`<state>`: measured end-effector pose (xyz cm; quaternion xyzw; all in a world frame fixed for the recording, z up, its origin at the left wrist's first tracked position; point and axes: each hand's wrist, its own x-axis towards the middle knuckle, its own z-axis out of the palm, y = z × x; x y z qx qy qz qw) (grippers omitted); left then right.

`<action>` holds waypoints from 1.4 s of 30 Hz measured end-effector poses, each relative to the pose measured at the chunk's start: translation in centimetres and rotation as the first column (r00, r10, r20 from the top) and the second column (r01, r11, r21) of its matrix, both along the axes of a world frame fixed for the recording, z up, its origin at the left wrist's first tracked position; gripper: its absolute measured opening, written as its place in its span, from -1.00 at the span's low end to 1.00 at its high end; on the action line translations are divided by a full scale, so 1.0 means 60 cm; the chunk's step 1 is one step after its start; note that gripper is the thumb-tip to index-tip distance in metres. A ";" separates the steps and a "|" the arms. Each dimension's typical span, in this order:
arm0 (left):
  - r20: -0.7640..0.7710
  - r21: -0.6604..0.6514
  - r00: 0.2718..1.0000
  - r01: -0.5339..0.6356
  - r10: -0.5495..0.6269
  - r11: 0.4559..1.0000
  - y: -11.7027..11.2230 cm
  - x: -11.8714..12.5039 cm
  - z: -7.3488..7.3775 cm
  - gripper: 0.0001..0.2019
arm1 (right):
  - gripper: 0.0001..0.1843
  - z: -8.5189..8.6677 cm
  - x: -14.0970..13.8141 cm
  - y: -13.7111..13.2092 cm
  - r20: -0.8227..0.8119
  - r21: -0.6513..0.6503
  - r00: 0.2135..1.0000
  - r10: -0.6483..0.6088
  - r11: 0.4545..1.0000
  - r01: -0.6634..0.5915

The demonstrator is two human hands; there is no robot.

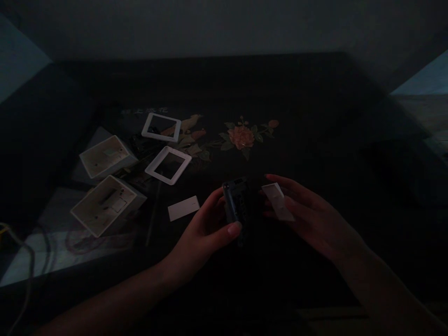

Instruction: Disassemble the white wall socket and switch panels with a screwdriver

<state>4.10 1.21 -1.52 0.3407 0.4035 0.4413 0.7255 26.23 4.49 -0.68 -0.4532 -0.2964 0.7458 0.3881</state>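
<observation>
My left hand (212,228) is closed around a dark switch module (236,200), its thumb on the near side. The module's details are hard to make out in the dim light. A hand's width to the right, my right hand (315,219) grips a white switch rocker (278,200) between thumb and fingers. The rocker is tilted, with small bumps on the face towards me, and does not touch the module. Another white rocker (184,208) lies flat on the table just left of my left hand.
Two white square frames (168,165) (161,127) lie at the left of the dark glossy table (301,154). Further left, two open white boxes (103,205) (105,156) rest on their sides, with dark pieces beside them. A cable (32,266) hangs at the left edge.
</observation>
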 end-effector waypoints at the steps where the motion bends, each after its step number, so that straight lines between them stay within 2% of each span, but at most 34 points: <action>1: 0.003 0.001 1.000 -0.001 0.001 1.000 -0.001 0.000 0.000 -0.46 | -0.57 0.000 0.000 0.000 -0.019 -0.004 1.000 0.008 1.000 -0.009; 5: -0.013 -0.005 1.000 0.004 -0.004 1.000 -0.003 -0.001 0.002 -0.44 | -0.55 0.000 0.000 0.000 -0.050 -0.016 0.999 0.013 1.000 -0.014; 8: -0.026 0.003 1.000 0.009 -0.009 1.000 -0.001 0.000 0.006 -0.43 | -0.57 -0.001 0.000 -0.001 0.014 0.004 1.000 0.008 1.000 -0.008; 12: -0.029 0.009 0.999 0.016 -0.016 1.000 0.000 0.003 0.009 -0.42 | -0.57 -0.005 0.000 -0.004 0.156 0.129 0.987 0.034 0.990 -0.055; 16: -0.042 0.055 0.997 0.064 -0.062 0.996 -0.006 0.003 0.005 -0.44 | -0.58 -0.007 -0.004 -0.008 0.283 0.275 0.958 0.036 0.954 -0.117; 21: -0.093 0.105 0.990 0.112 -0.102 0.988 -0.011 0.001 0.001 -0.42 | -0.70 -0.008 -0.011 -0.009 0.320 0.366 0.946 0.043 0.916 -0.166; 24: -0.088 0.081 0.993 0.086 -0.078 0.993 -0.008 0.001 0.005 -0.45 | -0.54 -0.007 -0.012 -0.006 0.280 0.368 0.957 0.077 0.912 -0.181; 28: -0.096 0.036 0.995 0.023 -0.020 0.999 -0.001 0.001 0.013 -0.42 | -0.26 -0.002 -0.012 -0.008 0.236 0.297 0.957 0.169 0.925 -0.236; 31: -0.092 0.011 0.996 0.003 -0.002 1.000 0.002 0.000 0.016 -0.39 | -0.29 0.000 -0.014 -0.014 0.337 0.360 0.934 0.116 0.901 -0.242; 35: -0.085 0.019 0.996 0.041 -0.039 0.999 0.004 -0.001 0.019 -0.40 | -0.40 -0.007 -0.016 -0.026 0.528 0.528 0.849 -0.038 0.797 -0.293; 39: -0.065 0.032 0.996 0.067 -0.065 0.997 0.005 -0.001 0.022 -0.48 | -0.27 -0.019 -0.015 -0.032 0.688 0.627 0.712 -0.137 0.607 -0.489; 42: -0.069 0.042 0.996 0.065 -0.062 0.997 0.005 -0.002 0.023 -0.47 | -0.25 -0.023 -0.014 -0.030 0.722 0.666 0.657 -0.216 0.471 -0.578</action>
